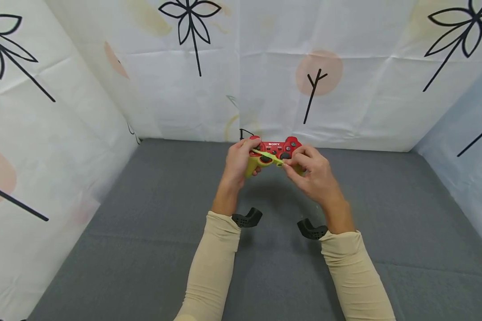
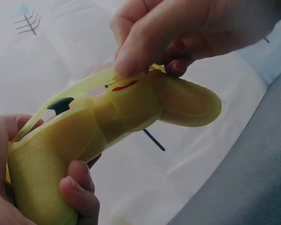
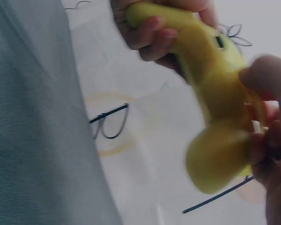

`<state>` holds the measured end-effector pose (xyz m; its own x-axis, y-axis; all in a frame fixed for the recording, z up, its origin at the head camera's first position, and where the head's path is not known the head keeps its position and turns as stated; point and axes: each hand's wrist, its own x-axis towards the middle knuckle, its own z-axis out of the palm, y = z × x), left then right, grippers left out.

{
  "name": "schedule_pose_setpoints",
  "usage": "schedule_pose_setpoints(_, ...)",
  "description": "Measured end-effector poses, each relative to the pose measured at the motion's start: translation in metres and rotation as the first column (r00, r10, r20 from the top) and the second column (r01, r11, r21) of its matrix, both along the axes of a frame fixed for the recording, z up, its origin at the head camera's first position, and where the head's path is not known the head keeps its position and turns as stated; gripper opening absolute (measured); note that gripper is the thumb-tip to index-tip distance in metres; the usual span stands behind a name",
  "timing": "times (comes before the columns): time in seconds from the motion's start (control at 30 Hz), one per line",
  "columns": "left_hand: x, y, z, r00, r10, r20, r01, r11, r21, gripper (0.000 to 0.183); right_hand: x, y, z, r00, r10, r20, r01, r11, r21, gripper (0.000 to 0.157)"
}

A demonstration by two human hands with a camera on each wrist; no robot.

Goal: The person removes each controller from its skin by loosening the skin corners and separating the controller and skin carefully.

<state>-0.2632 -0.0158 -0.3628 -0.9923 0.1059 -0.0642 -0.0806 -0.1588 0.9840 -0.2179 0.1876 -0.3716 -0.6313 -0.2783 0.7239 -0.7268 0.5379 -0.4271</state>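
A red game controller (image 1: 275, 145) marked SONY is partly covered by a yellow-green silicone sleeve (image 2: 126, 110). My left hand (image 1: 238, 159) grips the controller's left handle through the sleeve, thumb on top and fingers curled beneath. With thumb and fingertips, my right hand (image 1: 312, 171) pinches the sleeve's edge near the right thumbstick. That edge is stretched as a strip across the controller's face in the head view. A dark thumbstick (image 2: 61, 106) pokes out above the sleeve in the left wrist view. The right wrist view is blurred, showing the sleeved underside.
A grey table surface (image 1: 164, 249) spreads below both arms. White fabric walls (image 1: 265, 89) with printed plants and circles enclose the back and sides. Black wrist mounts (image 1: 247, 218) stick out from both wrists. A thin dark cord (image 1: 132, 133) hangs at the back left corner.
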Motion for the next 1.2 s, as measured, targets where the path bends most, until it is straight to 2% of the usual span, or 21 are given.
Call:
schedule_pose_setpoints(0.07, -0.001, 0.001, -0.001, 1.000, -0.015, 0.001, 0.015, 1.000, 0.021, 0.029, -0.002, -0.003, -0.003, 0.996, -0.046, -0.073, 0.043, 0.998, -0.038, 0.009)
schedule_pose_setpoints(0.17, -0.001, 0.003, -0.001, 1.000, -0.022, 0.009, 0.022, 0.998, 0.062, 0.029, -0.004, -0.008, -0.007, 0.977, -0.136, -0.164, 0.122, 0.988, -0.093, 0.014)
schedule_pose_setpoints(0.27, -0.001, 0.004, -0.001, 1.000, -0.015, 0.013, 0.014, 0.995, 0.102, 0.029, -0.005, -0.015, -0.009, 0.949, -0.220, -0.225, 0.193, 0.972, -0.136, 0.018)
schedule_pose_setpoints(0.37, 0.000, 0.005, 0.001, 1.000, -0.014, 0.015, 0.012, 0.992, 0.123, 0.029, -0.004, -0.020, -0.010, 0.910, -0.286, -0.301, 0.243, 0.955, -0.171, 0.020)
schedule_pose_setpoints(0.47, 0.001, 0.005, 0.002, 0.999, -0.026, 0.020, 0.023, 0.991, 0.134, 0.028, -0.003, -0.024, -0.011, 0.860, -0.320, -0.397, 0.257, 0.945, -0.203, 0.019)
schedule_pose_setpoints(0.57, 0.001, 0.005, 0.003, 0.999, -0.029, 0.023, 0.026, 0.992, 0.127, 0.029, -0.004, -0.024, -0.013, 0.836, -0.313, -0.452, 0.233, 0.946, -0.225, 0.019)
schedule_pose_setpoints(0.63, 0.001, 0.005, 0.003, 0.999, -0.032, 0.024, 0.028, 0.992, 0.122, 0.030, -0.005, -0.023, -0.013, 0.844, -0.282, -0.456, 0.200, 0.955, -0.220, 0.021)
schedule_pose_setpoints(0.73, 0.001, 0.004, 0.003, 0.999, -0.030, 0.027, 0.027, 0.993, 0.118, 0.029, -0.005, -0.019, -0.012, 0.869, -0.227, -0.439, 0.162, 0.970, -0.182, 0.025)
schedule_pose_setpoints(0.9, 0.000, 0.002, 0.004, 0.999, -0.028, 0.024, 0.025, 0.992, 0.122, 0.028, -0.006, -0.014, -0.011, 0.901, -0.145, -0.409, 0.117, 0.989, -0.093, 0.020)
schedule_pose_setpoints(1.07, 0.000, 0.000, 0.005, 1.000, -0.004, 0.000, 0.004, 0.994, 0.108, 0.030, -0.008, -0.011, -0.014, 0.935, -0.130, -0.330, 0.132, 0.991, -0.017, 0.035)
schedule_pose_setpoints(1.2, 0.000, -0.002, 0.006, 0.999, 0.035, -0.017, -0.033, 0.992, 0.122, 0.024, -0.010, -0.011, -0.019, 0.954, -0.134, -0.269, 0.156, 0.986, 0.061, 0.035)
